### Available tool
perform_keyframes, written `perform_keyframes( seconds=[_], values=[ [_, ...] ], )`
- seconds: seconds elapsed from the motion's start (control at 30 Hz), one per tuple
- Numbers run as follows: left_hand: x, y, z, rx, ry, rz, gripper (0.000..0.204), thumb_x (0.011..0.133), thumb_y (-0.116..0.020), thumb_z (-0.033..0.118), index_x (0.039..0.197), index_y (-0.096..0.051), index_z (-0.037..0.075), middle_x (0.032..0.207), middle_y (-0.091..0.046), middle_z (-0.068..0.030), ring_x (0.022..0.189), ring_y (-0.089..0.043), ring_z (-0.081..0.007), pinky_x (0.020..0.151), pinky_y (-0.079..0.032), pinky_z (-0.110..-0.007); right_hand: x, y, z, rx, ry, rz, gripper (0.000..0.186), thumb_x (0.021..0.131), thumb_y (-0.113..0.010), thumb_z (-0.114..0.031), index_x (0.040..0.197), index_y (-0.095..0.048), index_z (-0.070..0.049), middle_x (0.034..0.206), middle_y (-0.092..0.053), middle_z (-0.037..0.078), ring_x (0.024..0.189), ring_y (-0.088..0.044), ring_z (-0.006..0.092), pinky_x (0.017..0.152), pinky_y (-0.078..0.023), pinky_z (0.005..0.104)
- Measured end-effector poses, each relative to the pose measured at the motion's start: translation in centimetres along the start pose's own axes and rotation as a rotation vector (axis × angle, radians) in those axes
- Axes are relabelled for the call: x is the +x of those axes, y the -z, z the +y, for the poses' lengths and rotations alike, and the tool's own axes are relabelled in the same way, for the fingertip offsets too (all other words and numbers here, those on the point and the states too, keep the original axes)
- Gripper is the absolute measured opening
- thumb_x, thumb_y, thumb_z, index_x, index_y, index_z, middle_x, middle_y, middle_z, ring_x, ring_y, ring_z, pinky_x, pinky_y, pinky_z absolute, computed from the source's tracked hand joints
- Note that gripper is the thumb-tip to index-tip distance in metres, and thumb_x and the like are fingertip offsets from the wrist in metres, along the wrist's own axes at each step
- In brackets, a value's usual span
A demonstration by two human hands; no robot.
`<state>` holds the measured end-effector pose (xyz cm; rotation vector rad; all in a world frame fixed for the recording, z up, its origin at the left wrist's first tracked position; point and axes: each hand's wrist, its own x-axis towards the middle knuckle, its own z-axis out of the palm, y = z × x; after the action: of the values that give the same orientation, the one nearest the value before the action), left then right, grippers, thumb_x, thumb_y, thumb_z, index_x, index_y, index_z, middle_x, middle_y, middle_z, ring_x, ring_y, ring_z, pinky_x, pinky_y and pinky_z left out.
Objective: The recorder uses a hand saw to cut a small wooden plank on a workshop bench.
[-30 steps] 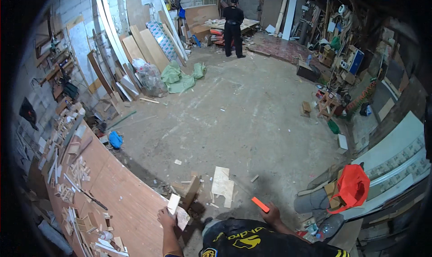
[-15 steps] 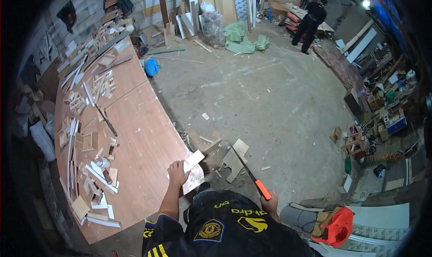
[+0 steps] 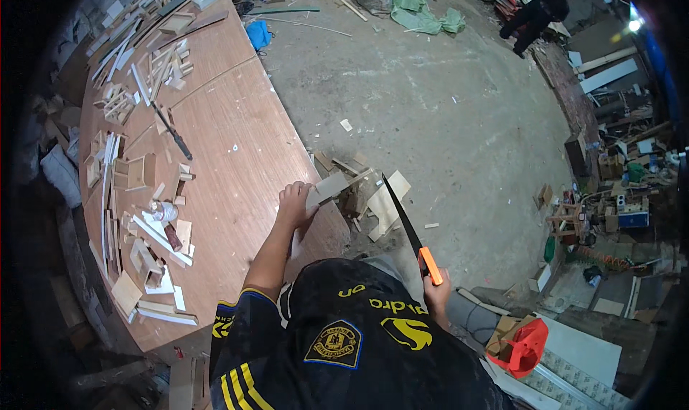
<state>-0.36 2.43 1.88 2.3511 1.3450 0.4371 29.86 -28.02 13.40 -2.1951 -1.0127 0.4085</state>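
Note:
My left hand (image 3: 293,203) is closed on a small flat wooden board (image 3: 327,189), whose free end juts out past the right edge of the workbench (image 3: 244,223). In my right hand (image 3: 437,289) is a handsaw (image 3: 429,263) with an orange handle, gripped out to the right of the bench. Its dark, narrow blade points away from me and slightly left, apart from the board.
Wooden sticks, small wooden frames (image 3: 134,172) and a dark long tool (image 3: 172,132) cover the bench's left side. Offcuts (image 3: 388,203) lie on the floor beyond the board. A red cap (image 3: 522,349) rests at lower right. Far right, a person (image 3: 537,19) bends over stacked material.
The whole view has tilted downward, so the bench and floor sit higher in the picture. The saw points more steeply away from me. Both hands keep their holds.

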Motion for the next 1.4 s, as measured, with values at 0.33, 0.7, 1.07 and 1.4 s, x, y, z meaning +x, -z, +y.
perform_keyframes(
  seconds=[0.33,0.7,1.07,1.4],
  values=[
    [3.8,-3.1,-3.3,0.064,-0.197,0.046,0.062,0.072,-0.072,0.046,0.12,-0.054,0.012,0.111,-0.052,-0.0115,0.1,-0.052,-0.0317,0.087,-0.039,-0.048,0.9,-0.4,-8.0,0.106,-0.122,-0.004,0.008,0.087,-0.061,-0.006,0.09,-0.058,0.001,0.078,-0.056,0.007,0.074,-0.054,0.0142,0.069,-0.044,0.0291],
    [4.6,-1.8,-1.7,0.027,-0.134,0.014,0.062,0.074,-0.068,0.046,0.124,-0.052,0.012,0.115,-0.051,-0.0106,0.103,-0.051,-0.0309,0.088,-0.041,-0.047,4.0,1.1,-21.6,0.122,-0.082,-0.257,0.016,0.089,-0.063,-0.011,0.1,-0.061,0.0,0.085,-0.065,0.007,0.079,-0.06,0.011,0.071,-0.047,0.0273],
    [4.0,-2.1,-2.1,0.075,-0.1,0.011,0.061,0.075,-0.067,0.045,0.122,-0.054,0.008,0.118,-0.051,-0.0118,0.106,-0.051,-0.0313,0.091,-0.04,-0.046,2.6,0.7,-23.7,0.048,-0.042,-0.487,0.023,0.088,-0.066,-0.014,0.106,-0.061,0.0,0.085,-0.067,0.011,0.078,-0.066,0.0182,0.07,-0.05,0.03],
    [4.2,-2.3,-2.3,0.048,-0.1,-0.001,0.059,0.074,-0.068,0.046,0.12,-0.057,0.01,0.118,-0.052,-0.0101,0.107,-0.051,-0.0312,0.092,-0.04,-0.045,3.0,1.5,-24.1,-0.013,-0.054,-0.522,0.021,0.087,-0.067,-0.014,0.102,-0.061,-0.001,0.075,-0.064,0.013,0.066,-0.065,0.0223,0.062,-0.049,0.0316]
  ],
)
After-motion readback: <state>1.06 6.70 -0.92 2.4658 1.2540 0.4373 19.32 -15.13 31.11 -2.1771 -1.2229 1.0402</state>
